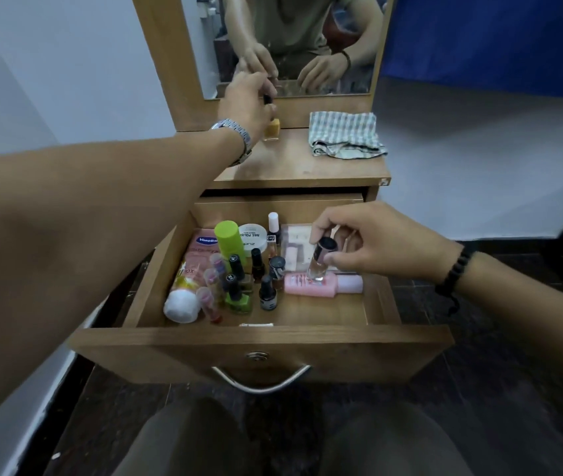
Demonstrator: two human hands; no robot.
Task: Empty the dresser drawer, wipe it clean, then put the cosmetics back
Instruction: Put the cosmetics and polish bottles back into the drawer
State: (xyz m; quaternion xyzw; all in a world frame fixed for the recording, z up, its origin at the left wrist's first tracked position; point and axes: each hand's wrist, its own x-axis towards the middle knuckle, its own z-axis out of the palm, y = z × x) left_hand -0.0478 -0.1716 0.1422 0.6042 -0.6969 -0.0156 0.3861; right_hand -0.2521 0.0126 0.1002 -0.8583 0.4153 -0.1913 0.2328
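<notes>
Far left in the open drawer [381, 297] lies a white cotton roll [181, 305], beside pink sachets, one marked Vaseline [204, 240], and a few small clear-capped tubes [208, 298]. Above that side, the left hand [250, 101], a metal watch [238, 137] on its wrist, reaches over the dresser top [290, 166] and pinches the dark cap of a yellow nail polish bottle [272, 129], whose base is on or just above the wood near the mirror frame; I judge it is being stood there, at the back, so the front of the top stays free for the other things coming out. Moving right in the drawer, a lime-capped can [230, 240] lies against a white jar [253, 238] of nail polish remover, and dark-capped polish bottles [256, 266] stand in a cluster in the middle. Further right, the right hand [369, 243], with a black bracelet [453, 276] on its wrist, grips a clear bottle with a black cap [321, 259] by its upper part, just above a pink bottle [321, 285] lying on its side; it seems to be lifting it out. Behind sits a clear flat pack [295, 245]. On the right of the dresser top a checked cloth [345, 134] lies crumpled, probably kept handy for the wiping. The emptying looks barely begun: nearly all the cosmetics are in the drawer.
</notes>
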